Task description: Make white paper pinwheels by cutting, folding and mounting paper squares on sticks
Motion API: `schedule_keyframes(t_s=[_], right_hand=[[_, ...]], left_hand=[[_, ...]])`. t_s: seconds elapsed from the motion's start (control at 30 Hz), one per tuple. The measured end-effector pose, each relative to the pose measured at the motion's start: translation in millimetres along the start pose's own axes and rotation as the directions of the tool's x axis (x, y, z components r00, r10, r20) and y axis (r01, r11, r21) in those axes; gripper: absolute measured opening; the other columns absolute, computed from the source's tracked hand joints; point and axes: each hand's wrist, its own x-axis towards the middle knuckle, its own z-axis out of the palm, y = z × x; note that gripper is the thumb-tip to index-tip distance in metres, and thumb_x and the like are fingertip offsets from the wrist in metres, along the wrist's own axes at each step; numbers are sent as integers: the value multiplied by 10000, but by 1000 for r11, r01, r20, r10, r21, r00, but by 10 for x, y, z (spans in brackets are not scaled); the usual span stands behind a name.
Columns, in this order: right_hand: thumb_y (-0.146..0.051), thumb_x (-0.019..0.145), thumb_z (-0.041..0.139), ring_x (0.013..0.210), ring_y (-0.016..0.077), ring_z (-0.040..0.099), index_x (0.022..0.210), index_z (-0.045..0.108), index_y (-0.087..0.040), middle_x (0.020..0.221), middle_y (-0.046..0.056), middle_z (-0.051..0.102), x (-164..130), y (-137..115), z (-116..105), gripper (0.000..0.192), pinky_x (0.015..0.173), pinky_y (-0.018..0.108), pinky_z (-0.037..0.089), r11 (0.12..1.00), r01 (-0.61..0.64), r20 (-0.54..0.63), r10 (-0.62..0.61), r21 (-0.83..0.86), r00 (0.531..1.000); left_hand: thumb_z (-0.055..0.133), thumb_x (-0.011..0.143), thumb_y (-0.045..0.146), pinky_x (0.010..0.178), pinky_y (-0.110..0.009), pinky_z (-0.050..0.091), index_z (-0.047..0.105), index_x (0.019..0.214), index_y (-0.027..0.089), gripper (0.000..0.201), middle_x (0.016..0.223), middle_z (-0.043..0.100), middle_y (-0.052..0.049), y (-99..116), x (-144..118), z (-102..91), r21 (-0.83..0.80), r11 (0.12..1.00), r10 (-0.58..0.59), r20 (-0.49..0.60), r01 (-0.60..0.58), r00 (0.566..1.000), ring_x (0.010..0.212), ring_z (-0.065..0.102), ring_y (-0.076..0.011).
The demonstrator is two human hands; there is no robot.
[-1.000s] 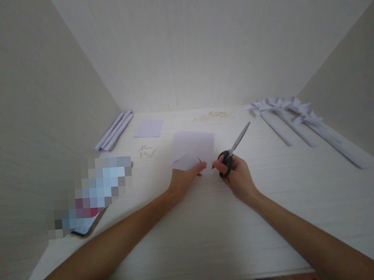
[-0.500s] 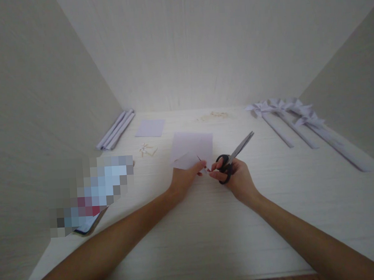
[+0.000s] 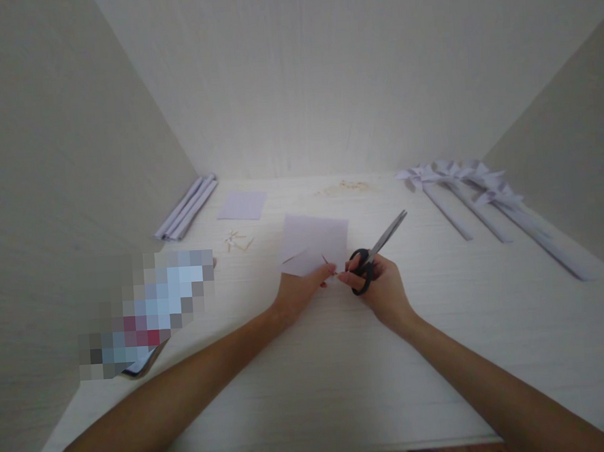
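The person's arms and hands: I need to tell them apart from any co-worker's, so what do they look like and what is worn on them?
Both forearms are bare to the picture's lower edge, with no sleeves, watch, bracelet or gloves. No rings show on the left hand or the right hand.

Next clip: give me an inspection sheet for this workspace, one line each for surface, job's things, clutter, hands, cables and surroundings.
Surface: pale wood-grain table.
Job's things: square paper sheet lying flat; scissors, blades closed, pointing up and right; thin stick at the fingertips.
Clutter: smaller paper square; rolled paper tubes at left; small sticks; paper pinwheels at right; phone, partly blurred.
Hands: left hand pinches the stick at the sheet's near edge; right hand holds the scissors by the handles.
Cables: nothing seen.
Surroundings: plain pale panels on three sides.
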Motion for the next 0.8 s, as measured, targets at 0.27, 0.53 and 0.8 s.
schedule_keyframes(t_s=[0.27,0.53,0.8], right_hand=[[-205,480,743,468,49,415,606,511,-159,616,-35,549,11,33,4,268,405,177,303,997,1,-11,0,80,1000],[-218,496,735,434,41,377,609,510,-160,582,-47,519,6,18,4,259,372,177,263,997,-9,3,9,72,1000],[-219,512,728,454,47,367,613,509,-159,540,-57,476,11,19,-3,248,403,182,275,999,7,12,-8,42,1000]], left_hand=[[625,585,298,503,-230,427,527,486,168,190,492,538,31,-30,4,-13,56,998,-3,-21,4,1000,476,500,-99],[624,596,334,532,-235,427,535,517,166,205,500,540,33,-37,4,-25,91,996,6,3,-6,1000,493,510,-104],[628,591,336,528,-243,423,541,505,174,203,500,544,26,-33,-10,-24,87,996,11,-5,-11,1000,492,507,-112]])
